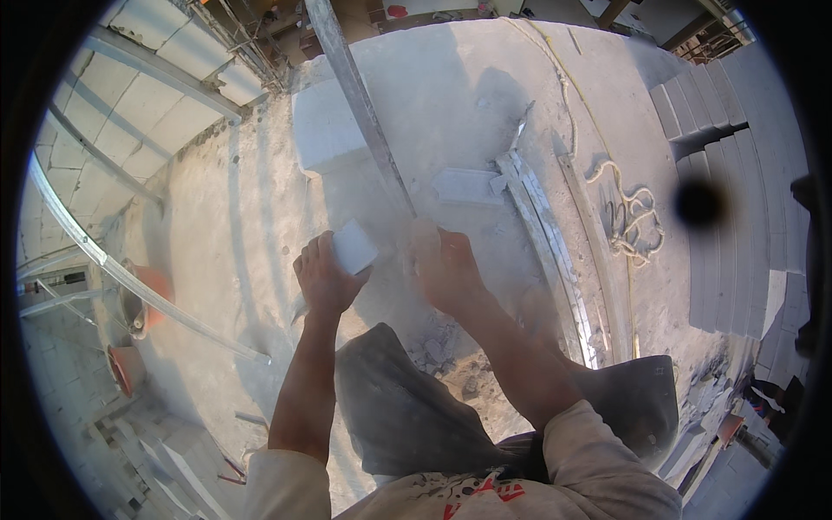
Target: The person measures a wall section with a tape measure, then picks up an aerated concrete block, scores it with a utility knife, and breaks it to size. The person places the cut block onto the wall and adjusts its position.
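My left hand [325, 276] is closed around the left side of a small pale grey block piece [354, 248], its thumb along the lower edge. To the right of it, my right hand [444, 269] is curled into a fist. Something pale shows at its knuckles, but haze and blur hide what it is. A long grey metal pole [368, 121] slants down from the top edge, and its lower end appears just above my right hand. Broken grey bits [438, 342] lie on the ground between my knees.
A large pale block [328, 130] sits ahead, with a flat slab [468, 186] to its right. Metal-edged strips [550, 251], a wooden strip [598, 260] and coiled rope [637, 217] lie at right, beside stacked blocks [728, 234]. A curved-looking pole [147, 290] crosses the left.
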The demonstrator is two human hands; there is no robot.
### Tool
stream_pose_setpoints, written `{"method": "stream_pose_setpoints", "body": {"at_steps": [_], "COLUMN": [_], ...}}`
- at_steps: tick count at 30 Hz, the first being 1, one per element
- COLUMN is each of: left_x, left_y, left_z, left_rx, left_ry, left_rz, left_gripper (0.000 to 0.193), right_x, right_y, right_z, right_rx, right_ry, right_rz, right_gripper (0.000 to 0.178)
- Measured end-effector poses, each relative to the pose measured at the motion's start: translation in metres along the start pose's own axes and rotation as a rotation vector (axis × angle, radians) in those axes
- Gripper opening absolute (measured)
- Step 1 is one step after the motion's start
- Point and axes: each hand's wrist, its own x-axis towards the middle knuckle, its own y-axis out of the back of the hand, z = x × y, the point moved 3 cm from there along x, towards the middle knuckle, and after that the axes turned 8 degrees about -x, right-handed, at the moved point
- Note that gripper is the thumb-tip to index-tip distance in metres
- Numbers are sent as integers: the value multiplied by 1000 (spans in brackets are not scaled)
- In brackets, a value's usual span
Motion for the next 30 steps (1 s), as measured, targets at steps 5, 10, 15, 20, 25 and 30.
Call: {"method": "stream_pose_setpoints", "body": {"at_steps": [5,10,15,20,25,30], "left_x": [-3,0,-2,0,2,-3], "left_y": [-2,1,-1,0,1,-2], "left_z": [-2,2,0,3,4,0], "left_rx": [25,22,6,26,21,5], "left_ry": [21,53,-26,-15,19,-22], "left_rz": [-41,-54,19,6,-12,10], "left_gripper": [81,85,80,80,80,83], "right_x": [-8,-4,10,2,-2,3], "right_y": [-36,-49,5,-49,-38,-6], "right_z": [40,113,32,74,96,33], "right_rx": [-258,-422,182,-282,-289,470], "right_ry": [107,-58,55,116,-38,8], "right_rz": [6,-139,49,80,-42,42], "right_gripper": [63,67,61,60,60,61]}}
